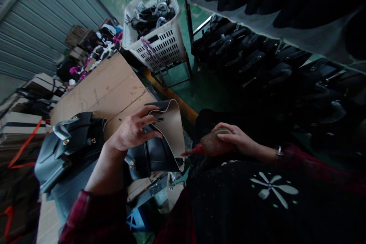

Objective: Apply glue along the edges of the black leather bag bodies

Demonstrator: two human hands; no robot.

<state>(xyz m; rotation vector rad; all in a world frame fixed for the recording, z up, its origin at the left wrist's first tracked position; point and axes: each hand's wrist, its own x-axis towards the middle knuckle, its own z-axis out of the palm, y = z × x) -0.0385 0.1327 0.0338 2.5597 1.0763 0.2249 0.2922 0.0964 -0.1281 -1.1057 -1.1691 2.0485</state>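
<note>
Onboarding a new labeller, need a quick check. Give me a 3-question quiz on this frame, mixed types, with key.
1. The right hand holds: A) scissors, B) a squeeze bottle with a red nozzle, C) a brush?
2. True or false: the white basket is empty.
3. Fill in: on the black bag, the left hand bends back the ____, showing its beige underside.
Key: 1 B; 2 false, it holds dark bags; 3 flap.
</note>
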